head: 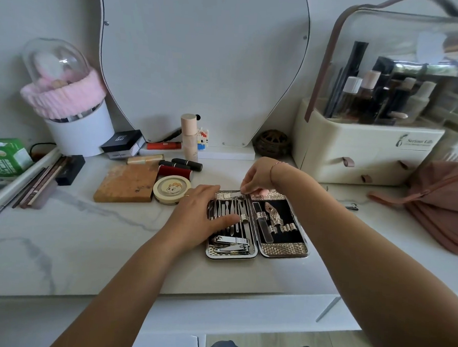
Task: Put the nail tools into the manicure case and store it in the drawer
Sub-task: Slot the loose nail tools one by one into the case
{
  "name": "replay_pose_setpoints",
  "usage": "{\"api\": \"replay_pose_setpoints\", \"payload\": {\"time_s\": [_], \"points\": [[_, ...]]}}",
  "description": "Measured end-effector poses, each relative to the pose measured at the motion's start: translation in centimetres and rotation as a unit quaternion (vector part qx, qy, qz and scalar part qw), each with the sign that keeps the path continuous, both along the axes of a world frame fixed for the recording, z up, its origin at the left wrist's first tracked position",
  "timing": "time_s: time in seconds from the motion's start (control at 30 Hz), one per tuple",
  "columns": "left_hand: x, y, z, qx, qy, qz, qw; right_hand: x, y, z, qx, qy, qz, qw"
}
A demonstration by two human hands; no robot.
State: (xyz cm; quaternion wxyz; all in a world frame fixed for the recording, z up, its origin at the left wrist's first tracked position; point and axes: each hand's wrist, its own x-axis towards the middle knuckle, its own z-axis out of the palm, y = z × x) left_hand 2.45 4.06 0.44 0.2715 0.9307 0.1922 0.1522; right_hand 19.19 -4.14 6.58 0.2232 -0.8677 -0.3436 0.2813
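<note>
The manicure case (258, 225) lies open and flat on the white marbled table (86, 245), near its front edge, with both halves facing up. The left half holds a row of slim metal tools (227, 207) tucked under a strap, and two nail clippers (230, 244) sit side by side at its near end. The right half carries a nail file (264, 227) and a few patterned loops on a black lining. The left hand (202, 214) rests palm down on the left half of the case, its fingers spread flat over the row of tools and gripping nothing. The right hand (259, 179) hovers over the far edge of the case, its thumb and forefinger pinched on a thin metal tool (236, 191) that lies almost level above the top of the left half. One more small clipper (351, 205) lies on the table to the right of the case, apart from it. Left of the case sit a round compact (172, 189) and an orange palette (126, 184), with lipsticks (182, 165) behind them. A cream cosmetic organiser (367, 151) with small drawers stands at the back right, beside a pink pouch (441, 200).
</note>
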Motion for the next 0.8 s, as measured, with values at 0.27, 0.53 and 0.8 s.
{"api": "replay_pose_setpoints", "payload": {"time_s": [0.27,0.53,0.8], "points": [[-0.2,0.5,-0.1,-0.079,-0.050,-0.006,0.996,1.7,-2.0,0.2,0.107,0.078,-0.022,0.991],[-0.5,1.6,0.4,-0.252,-0.208,0.077,0.942,-0.5,-1.6,-0.7,0.206,0.266,0.024,0.941],[-0.3,1.5,0.1,-0.305,-0.264,0.158,0.901,-1.9,-2.0,-2.0,0.299,0.204,-0.053,0.931]]}}
